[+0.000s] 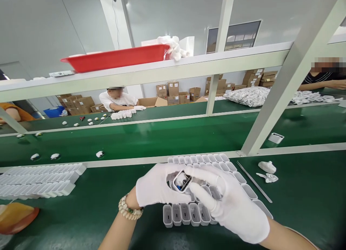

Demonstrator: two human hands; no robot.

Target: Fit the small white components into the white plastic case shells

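Observation:
My left hand (154,185), in a white glove, is wrapped around a small white plastic housing (175,184) whose open end faces me. Inside it sit a white part, a bit of blue and a black slotted edge (186,184). My gloved right hand (235,205) is closed at the housing's right side, thumb and fingers pressing on or pinching that edge; the exact contact is partly hidden. Below and behind both hands stand rows of empty white housings (185,214), openings up, partly covered by the gloves.
Metal tweezers (254,181) and crumpled white pieces (267,167) lie at right. More white housings (40,179) stand in rows at left. Small white parts (100,154) sit on the green conveyor (162,134). A slanted post (292,73) and overhead shelf rail (135,77) frame the bench. Co-workers sit beyond.

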